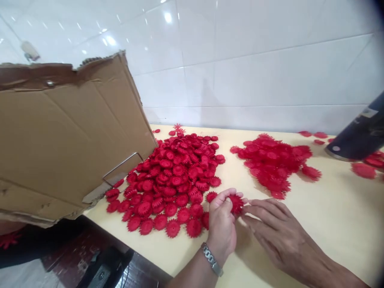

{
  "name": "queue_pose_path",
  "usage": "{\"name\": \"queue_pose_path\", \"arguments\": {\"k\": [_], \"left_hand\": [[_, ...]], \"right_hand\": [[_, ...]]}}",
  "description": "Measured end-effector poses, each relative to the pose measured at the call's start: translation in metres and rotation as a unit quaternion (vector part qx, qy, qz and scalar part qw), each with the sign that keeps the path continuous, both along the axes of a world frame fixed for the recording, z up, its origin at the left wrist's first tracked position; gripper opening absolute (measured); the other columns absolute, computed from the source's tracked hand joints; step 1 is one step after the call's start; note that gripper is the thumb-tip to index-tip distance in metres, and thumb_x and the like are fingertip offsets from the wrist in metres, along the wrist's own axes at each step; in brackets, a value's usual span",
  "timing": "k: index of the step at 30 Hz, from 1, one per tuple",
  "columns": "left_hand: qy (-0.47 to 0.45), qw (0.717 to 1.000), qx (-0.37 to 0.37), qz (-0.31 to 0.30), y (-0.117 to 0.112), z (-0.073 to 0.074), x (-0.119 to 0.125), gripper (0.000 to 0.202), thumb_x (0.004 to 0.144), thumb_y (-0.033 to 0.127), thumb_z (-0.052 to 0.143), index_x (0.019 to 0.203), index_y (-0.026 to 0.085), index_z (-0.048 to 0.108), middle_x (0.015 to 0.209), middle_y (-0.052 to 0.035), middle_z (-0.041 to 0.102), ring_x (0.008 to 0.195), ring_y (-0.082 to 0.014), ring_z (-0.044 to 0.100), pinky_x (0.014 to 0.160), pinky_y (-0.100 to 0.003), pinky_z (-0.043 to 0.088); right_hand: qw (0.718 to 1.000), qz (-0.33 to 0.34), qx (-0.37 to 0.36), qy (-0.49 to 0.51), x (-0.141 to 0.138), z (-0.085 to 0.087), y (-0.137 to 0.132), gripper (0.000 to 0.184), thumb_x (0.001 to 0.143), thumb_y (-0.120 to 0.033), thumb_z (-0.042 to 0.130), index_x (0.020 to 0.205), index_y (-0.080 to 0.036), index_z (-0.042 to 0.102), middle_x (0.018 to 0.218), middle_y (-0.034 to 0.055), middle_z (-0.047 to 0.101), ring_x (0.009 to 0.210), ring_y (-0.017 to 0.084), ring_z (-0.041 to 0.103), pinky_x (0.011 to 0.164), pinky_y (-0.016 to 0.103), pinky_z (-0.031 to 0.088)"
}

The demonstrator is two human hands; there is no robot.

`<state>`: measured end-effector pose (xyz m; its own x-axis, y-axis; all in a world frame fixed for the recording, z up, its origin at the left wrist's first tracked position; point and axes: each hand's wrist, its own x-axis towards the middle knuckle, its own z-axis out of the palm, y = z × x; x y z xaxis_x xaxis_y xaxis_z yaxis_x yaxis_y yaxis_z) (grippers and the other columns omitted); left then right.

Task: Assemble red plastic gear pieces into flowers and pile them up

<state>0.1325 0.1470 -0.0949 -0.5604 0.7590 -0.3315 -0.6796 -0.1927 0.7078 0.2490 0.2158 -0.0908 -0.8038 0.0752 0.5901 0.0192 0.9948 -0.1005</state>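
My left hand [222,224], with a metal watch band at its wrist, is closed around a red toothed fabric flower [236,205]. Its thumb lies against the flower's face. From the right, my right hand [274,228] has its fingertips pinched at the flower's edge; the thumb is partly hidden. A large heap of thick, layered red flowers [177,172] lies left of my hands. Beyond my right hand is a smaller pile of flatter red petal pieces [270,160].
A cardboard sheet [69,144] leans up at the left, with a bent wire stand [120,166] at its foot. At the right a dark cylinder [360,134] stands among scattered red pieces [363,170]. White tiled wall [255,72] backs the pale table [339,216].
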Motion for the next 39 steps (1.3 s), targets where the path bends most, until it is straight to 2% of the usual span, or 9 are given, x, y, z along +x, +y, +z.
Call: {"name": "queue_pose_path", "arguments": {"k": [4,6,11,15,22,29,32,36,39], "left_hand": [[0.019,0.999,0.031,-0.018,-0.001,0.003,0.000,0.022,0.070,0.017,0.057,0.091,0.014,0.063,0.089,-0.0087,0.067,0.080,-0.0180,0.062,0.072,-0.030,0.044],[0.010,0.998,0.035,-0.045,-0.001,0.005,0.000,0.022,0.070,0.016,0.056,0.091,0.014,0.064,0.086,-0.0083,0.067,0.078,-0.0167,0.061,0.068,-0.027,0.043],[0.010,0.997,-0.013,-0.076,-0.003,0.007,-0.003,0.020,0.069,0.016,0.057,0.085,0.012,0.068,0.081,-0.0077,0.068,0.069,-0.0115,0.058,0.055,-0.020,0.037],[0.034,0.997,-0.034,-0.055,-0.002,0.004,-0.004,0.022,0.067,0.017,0.061,0.087,0.014,0.070,0.088,-0.0075,0.068,0.068,-0.0094,0.055,0.052,-0.018,0.034],[0.061,0.994,-0.080,-0.029,0.002,-0.001,-0.002,0.028,0.065,0.014,0.062,0.092,0.015,0.069,0.089,-0.0060,0.068,0.059,-0.0066,0.050,0.053,-0.018,0.036],[0.126,0.989,-0.077,-0.011,0.005,-0.002,-0.004,0.027,0.066,0.017,0.060,0.092,0.013,0.065,0.081,-0.0039,0.067,0.066,-0.0099,0.055,0.050,-0.018,0.035],[0.148,0.985,-0.088,-0.013,0.006,-0.003,-0.005,0.024,0.065,0.021,0.062,0.087,0.012,0.064,0.077,-0.0033,0.066,0.065,-0.0111,0.056,0.048,-0.018,0.035],[0.180,0.979,-0.098,-0.025,0.006,-0.005,-0.005,0.023,0.062,0.024,0.067,0.081,0.012,0.063,0.075,-0.0035,0.067,0.072,-0.0150,0.060,0.054,-0.021,0.042],[0.155,0.980,-0.115,-0.041,0.004,-0.005,-0.005,0.023,0.063,0.026,0.067,0.081,0.012,0.060,0.069,-0.0030,0.066,0.070,-0.0168,0.062,0.057,-0.024,0.047]], "right_hand": [[0.980,-0.118,-0.153,0.047,-0.014,0.008,0.007,0.020,0.080,-0.022,0.055,0.100,-0.020,0.056,0.087,0.0079,0.062,0.081,0.021,0.058,0.068,0.036,0.047],[0.959,-0.159,-0.232,0.003,-0.023,0.010,0.011,0.021,0.076,-0.029,0.061,0.094,-0.018,0.055,0.085,0.0069,0.061,0.077,0.020,0.057,0.063,0.033,0.048],[0.909,-0.117,-0.391,-0.085,-0.032,0.014,0.019,0.005,0.078,-0.020,0.057,0.079,-0.019,0.053,0.069,-0.0005,0.057,0.062,0.012,0.054,0.054,0.024,0.045],[0.939,-0.087,-0.332,-0.033,-0.031,0.008,0.021,0.006,0.083,-0.016,0.049,0.083,-0.016,0.055,0.072,0.0021,0.060,0.063,0.012,0.054,0.056,0.023,0.044],[0.991,-0.098,-0.093,0.014,-0.034,-0.012,0.023,0.023,0.090,-0.013,0.036,0.085,-0.012,0.059,0.065,0.0064,0.059,0.061,0.016,0.053,0.056,0.026,0.043],[0.989,-0.062,-0.129,0.042,-0.033,-0.012,0.023,0.018,0.089,-0.020,0.044,0.095,-0.013,0.059,0.071,0.0050,0.059,0.067,0.014,0.053,0.062,0.024,0.044],[0.988,-0.038,-0.138,0.049,-0.035,-0.013,0.023,0.016,0.088,-0.019,0.044,0.086,-0.012,0.059,0.068,0.0039,0.057,0.064,0.013,0.050,0.059,0.022,0.042],[0.995,-0.069,-0.054,0.052,-0.034,-0.011,0.028,0.025,0.086,-0.010,0.040,0.067,-0.014,0.056,0.059,0.0020,0.051,0.055,0.013,0.042,0.054,0.024,0.036],[0.987,-0.146,0.003,0.062,-0.025,-0.006,0.046,0.027,0.084,-0.006,0.038,0.066,-0.014,0.056,0.060,0.0030,0.050,0.057,0.014,0.041,0.055,0.025,0.034]]}}
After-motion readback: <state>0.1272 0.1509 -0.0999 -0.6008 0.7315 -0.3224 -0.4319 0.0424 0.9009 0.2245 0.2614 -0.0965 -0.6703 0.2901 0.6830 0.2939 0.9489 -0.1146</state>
